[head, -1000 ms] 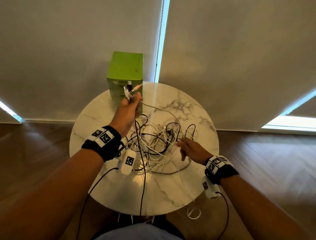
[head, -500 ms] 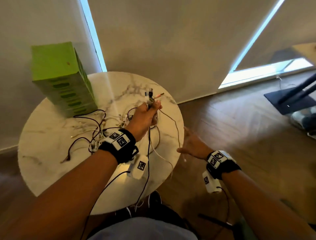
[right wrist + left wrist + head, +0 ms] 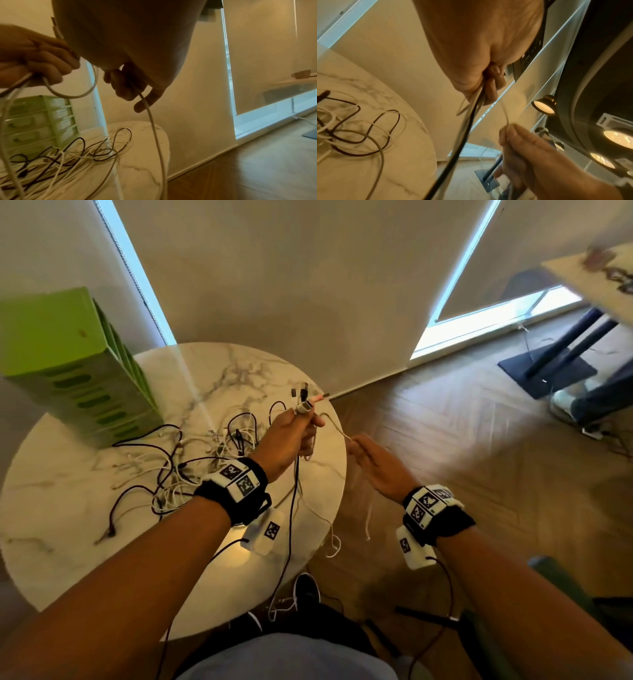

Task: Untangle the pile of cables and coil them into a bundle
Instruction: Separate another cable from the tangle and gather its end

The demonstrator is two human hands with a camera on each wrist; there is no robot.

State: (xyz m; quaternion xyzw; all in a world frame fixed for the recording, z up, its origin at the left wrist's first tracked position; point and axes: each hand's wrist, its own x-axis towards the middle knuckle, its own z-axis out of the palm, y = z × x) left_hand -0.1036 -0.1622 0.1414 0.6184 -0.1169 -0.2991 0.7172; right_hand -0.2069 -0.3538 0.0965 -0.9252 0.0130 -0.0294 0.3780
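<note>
A tangle of black and white cables (image 3: 191,460) (image 3: 68,155) lies spread on the round marble table (image 3: 68,559). My left hand (image 3: 291,436) is raised over the table's right side and grips several cable ends, their plugs (image 3: 305,400) sticking up above the fist. Black and white strands hang from that fist (image 3: 477,94) toward the floor. My right hand (image 3: 370,460) is just right of the table edge and pinches one thin white cable (image 3: 154,128), which loops back to the left hand (image 3: 42,60) and trails down.
A green drawer box (image 3: 65,364) stands at the table's back left. Roller blinds hang behind the table. Wood floor lies to the right, with a dark stand base (image 3: 548,371) and another tabletop (image 3: 592,278) at far right.
The view swung right. My left hand carried the plug ends toward the table's right edge. My right hand left the pile, moved past the table edge and now pinches a white cable.
</note>
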